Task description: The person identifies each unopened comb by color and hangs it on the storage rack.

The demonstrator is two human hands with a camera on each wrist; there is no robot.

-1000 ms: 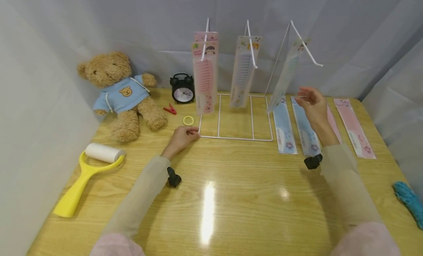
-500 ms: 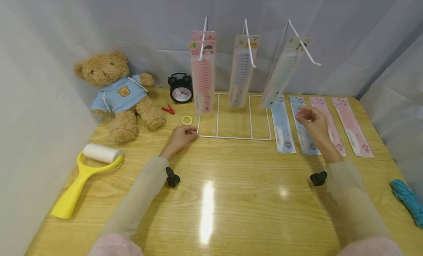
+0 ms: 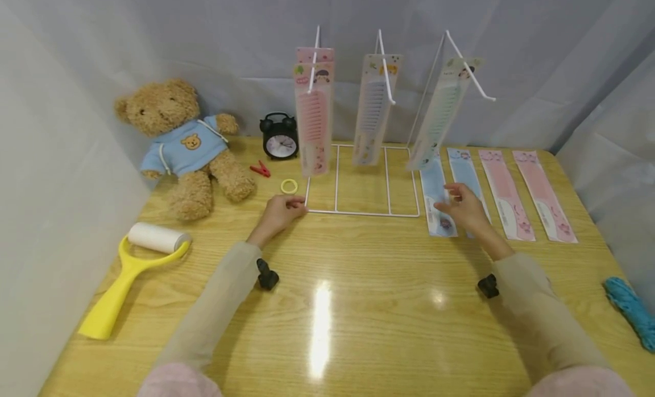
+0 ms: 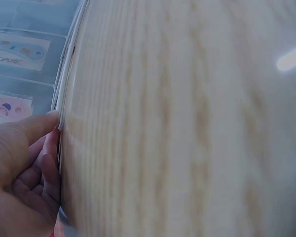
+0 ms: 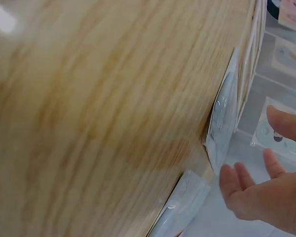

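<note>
My left hand (image 3: 278, 215) pinches the front left corner of a white wire display rack (image 3: 363, 214); in the left wrist view its thumb and finger meet at the wire (image 4: 64, 94). From the rack's hooks hang packaged combs: pink (image 3: 314, 124) on the left, bluish-purple (image 3: 374, 115) in the middle, green (image 3: 442, 110) on the right, tilted. My right hand (image 3: 468, 212), fingers apart and holding nothing, hovers over two flat blue packets, the left one (image 3: 434, 186) and the right one (image 3: 464, 166), partly hiding the right one. In the right wrist view, a blue packet (image 5: 224, 113) lies close to the fingers.
Two pink packets, one (image 3: 504, 192) beside the other (image 3: 544, 195), lie farther right. A teddy bear (image 3: 186, 147), black alarm clock (image 3: 280, 141), red clip (image 3: 261, 169), yellow ring (image 3: 289, 186) and lint roller (image 3: 123, 277) are on the left. Blue yarn (image 3: 631, 311) lies at the right edge.
My right hand has come down and leftward from beside the green comb to the blue packets. The green comb has swung and settled. The left hand stays at the rack's corner.
</note>
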